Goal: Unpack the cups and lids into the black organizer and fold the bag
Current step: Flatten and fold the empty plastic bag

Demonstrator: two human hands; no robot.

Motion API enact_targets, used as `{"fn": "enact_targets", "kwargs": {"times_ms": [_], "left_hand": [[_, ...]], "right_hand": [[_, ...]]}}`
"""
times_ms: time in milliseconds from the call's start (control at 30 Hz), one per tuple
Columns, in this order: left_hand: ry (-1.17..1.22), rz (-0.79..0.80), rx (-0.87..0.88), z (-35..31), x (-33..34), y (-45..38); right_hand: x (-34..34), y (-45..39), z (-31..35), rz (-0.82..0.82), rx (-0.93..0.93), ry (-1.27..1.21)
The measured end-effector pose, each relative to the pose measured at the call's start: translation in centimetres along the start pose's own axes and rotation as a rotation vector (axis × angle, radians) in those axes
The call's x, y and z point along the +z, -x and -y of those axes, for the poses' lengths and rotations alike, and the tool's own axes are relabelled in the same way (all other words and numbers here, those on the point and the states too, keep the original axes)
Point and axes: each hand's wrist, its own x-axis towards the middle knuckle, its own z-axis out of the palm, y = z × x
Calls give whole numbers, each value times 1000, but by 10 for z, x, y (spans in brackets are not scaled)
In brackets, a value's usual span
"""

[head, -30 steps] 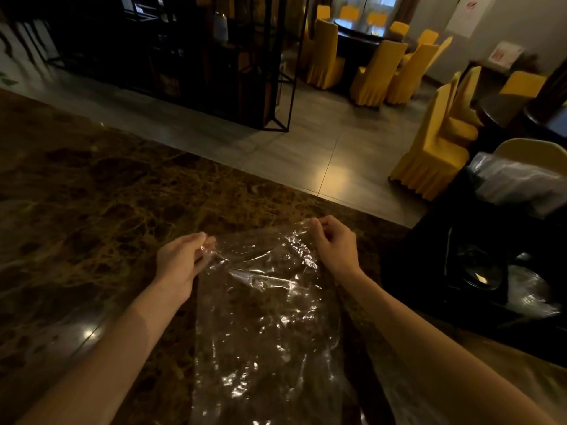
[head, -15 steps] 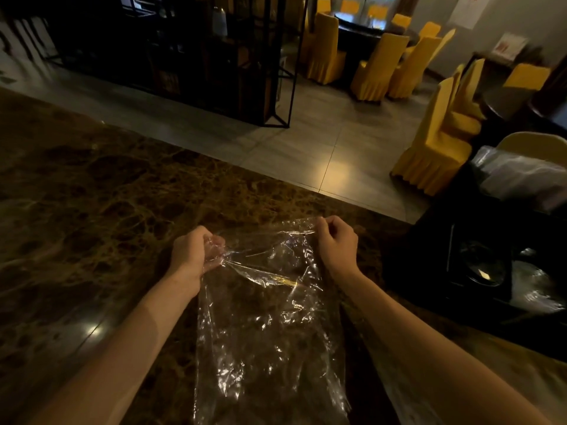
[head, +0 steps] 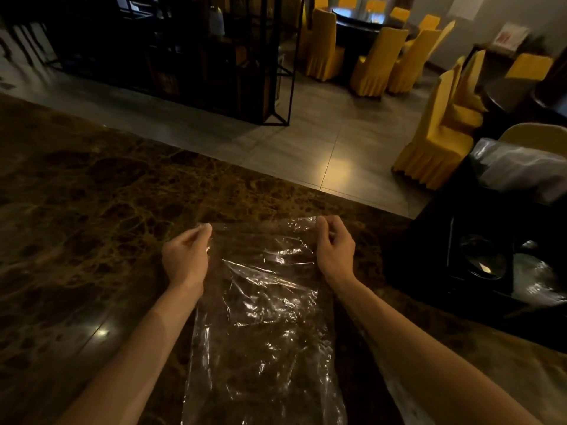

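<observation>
The empty clear bag (head: 264, 308) lies flat on the marble bench (head: 92, 194); left hand (head: 185, 256) and right hand (head: 334, 250) each pinch a far corner. Slick film could slip, probably skewing the fold

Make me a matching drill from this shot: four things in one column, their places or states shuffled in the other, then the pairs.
Things:
1. bag
2. left hand
3. right hand
4. organizer

Places or states:
A. pinches the bag's far right corner
B. lies flat on the marble counter
C. stands at the right end of the counter
D. pinches the bag's far left corner

Pairs: 1-B, 2-D, 3-A, 4-C
</observation>
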Motion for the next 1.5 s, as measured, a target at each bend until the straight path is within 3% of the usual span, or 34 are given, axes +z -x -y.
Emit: {"fn": "enact_targets", "kwargs": {"times_ms": [133,267,367,500,600,733,900,1067,1167,1367,1500], "left_hand": [[-5,-82,4,3,-5,-1],[-78,87,-131,-5,-7,-5],[-93,159,-134,-9,-4,-6],[8,4,-56,-7,-3,-7],[67,-106,-75,-4,-13,-12],[110,-197,-131,2,-30,-18],[188,-275,-174,10,-50,-18],[288,-386,-221,13,-74,-14],[291,-350,-216,17,-86,-12],[294,-158,-214,24,-102,-4],[290,-21,-225,20,-124,0]], "right_hand": [[4,6,1,12,-63,-25],[5,1,3,17,-43,-19],[4,-6,5,140,92,-42],[-3,-4,11,369,445,-179],[-17,7,8,492,478,-45],[-38,18,4,739,550,-112],[-54,38,20,857,633,-147],[-68,63,19,786,580,-342],[-72,74,16,685,525,-487],[-55,84,26,378,188,-61],[-59,85,26,246,57,-41]]}}
